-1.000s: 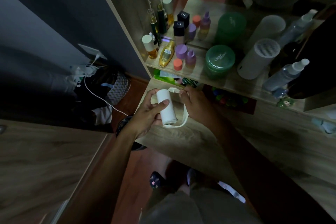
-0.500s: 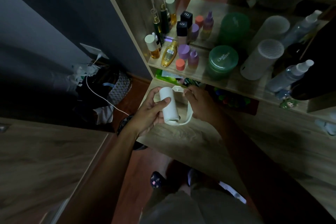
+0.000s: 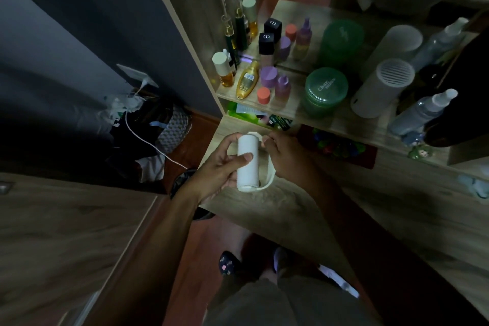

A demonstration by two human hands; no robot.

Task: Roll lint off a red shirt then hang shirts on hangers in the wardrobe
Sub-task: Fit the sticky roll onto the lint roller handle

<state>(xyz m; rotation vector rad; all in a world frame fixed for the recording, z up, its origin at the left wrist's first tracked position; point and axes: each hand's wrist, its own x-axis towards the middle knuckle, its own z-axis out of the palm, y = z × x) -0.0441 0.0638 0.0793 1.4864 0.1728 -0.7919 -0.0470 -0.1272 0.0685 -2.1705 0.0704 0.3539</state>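
Note:
A white lint roller [image 3: 248,161] stands upright above the wooden tabletop [image 3: 264,209], its curved white handle looping down its right side. My left hand [image 3: 219,167] grips the roll, thumb across its front. My right hand [image 3: 284,153] pinches the handle near the roller's top. No red shirt, hanger or wardrobe rail shows in the head view.
A mirrored shelf [image 3: 291,111] behind holds several cosmetic bottles, a green jar [image 3: 326,87], a white cylinder [image 3: 381,87] and a spray bottle [image 3: 423,111]. Dark bags with a white cable [image 3: 148,135] lie on the floor at left. A wooden panel [image 3: 66,233] fills the lower left.
The roller has shifted slightly; my right fingers have moved up along the handle toward the roller's top. My left grip is unchanged.

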